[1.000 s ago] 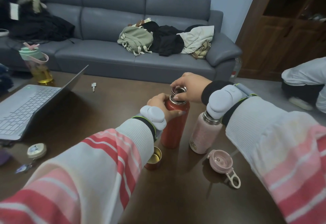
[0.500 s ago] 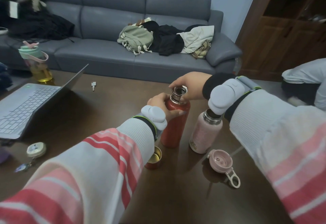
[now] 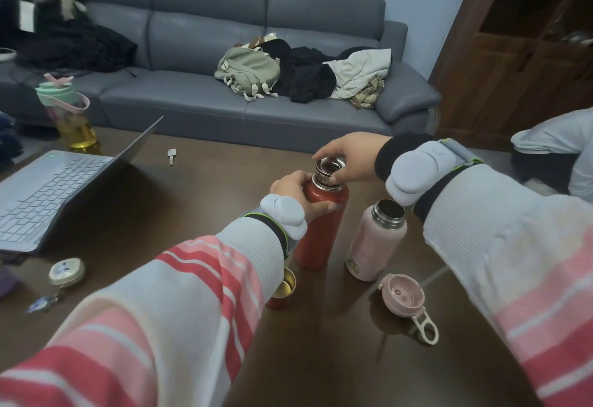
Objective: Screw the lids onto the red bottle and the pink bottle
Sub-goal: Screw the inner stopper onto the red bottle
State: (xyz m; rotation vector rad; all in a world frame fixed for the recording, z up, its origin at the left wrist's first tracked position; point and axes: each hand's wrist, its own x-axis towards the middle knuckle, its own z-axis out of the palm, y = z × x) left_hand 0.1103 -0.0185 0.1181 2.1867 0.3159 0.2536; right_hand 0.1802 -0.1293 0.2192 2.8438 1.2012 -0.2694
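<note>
The red bottle (image 3: 321, 227) stands upright on the dark wooden table (image 3: 199, 207). My left hand (image 3: 293, 193) grips its shoulder. My right hand (image 3: 348, 158) pinches a silver inner lid (image 3: 329, 167) that sits on the bottle's neck. The pink bottle (image 3: 373, 241) stands open just right of it, its steel mouth uncovered. The pink lid (image 3: 402, 294) with a white loop lies upside down in front of the pink bottle. A red cup-shaped cap (image 3: 282, 288) with a gold inside lies by my left sleeve, partly hidden.
An open laptop (image 3: 51, 188) sits at the left, with a round tin (image 3: 66, 271) and keys near it. A key (image 3: 171, 154) lies mid-table and a green-lidded jug (image 3: 69, 114) at the far left. Behind is a grey sofa (image 3: 199, 53) with bags and clothes; another person's sleeve (image 3: 558, 137) is at right.
My right hand has shifted its grip around the silver lid on the red bottle's neck. My right wrist has lifted off the pink bottle's mouth, which now shows open. The left hand holds still.
</note>
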